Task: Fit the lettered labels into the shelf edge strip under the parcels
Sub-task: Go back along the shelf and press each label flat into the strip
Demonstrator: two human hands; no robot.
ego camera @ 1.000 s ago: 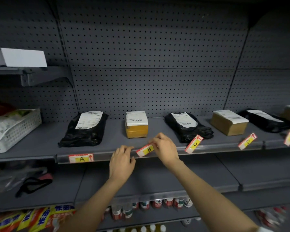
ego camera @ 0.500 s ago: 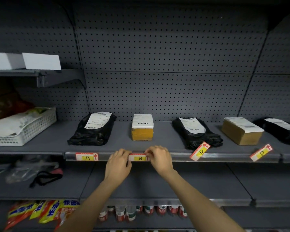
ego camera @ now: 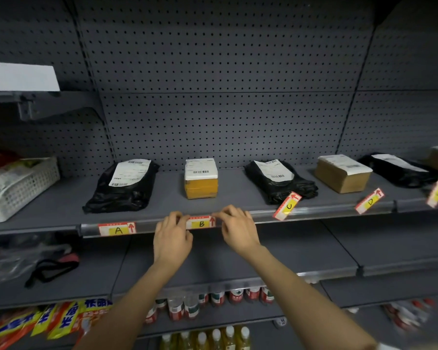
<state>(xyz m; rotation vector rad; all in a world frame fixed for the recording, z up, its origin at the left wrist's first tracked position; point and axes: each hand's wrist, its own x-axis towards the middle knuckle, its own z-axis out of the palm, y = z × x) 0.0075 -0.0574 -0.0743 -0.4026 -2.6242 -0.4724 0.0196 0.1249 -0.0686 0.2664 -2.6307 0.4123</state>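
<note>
The B label (ego camera: 201,222) lies level in the clear shelf edge strip (ego camera: 261,213), under the yellow box parcel (ego camera: 200,182). My left hand (ego camera: 172,238) pinches its left end and my right hand (ego camera: 236,229) pinches its right end. The A label (ego camera: 117,228) sits flat in the strip below the left black bag parcel (ego camera: 123,186). The C label (ego camera: 286,206), the D label (ego camera: 369,201) and a third label (ego camera: 437,193) at the far right stick out tilted from the strip.
More parcels line the shelf: a black bag (ego camera: 280,181), a brown box (ego camera: 342,173) and another black bag (ego camera: 397,170). A white basket (ego camera: 18,190) stands at the left. Bottles and snack packs fill the lower shelves.
The B label went from tilted and held off the strip to lying level in it. Both hands have closed in on its two ends.
</note>
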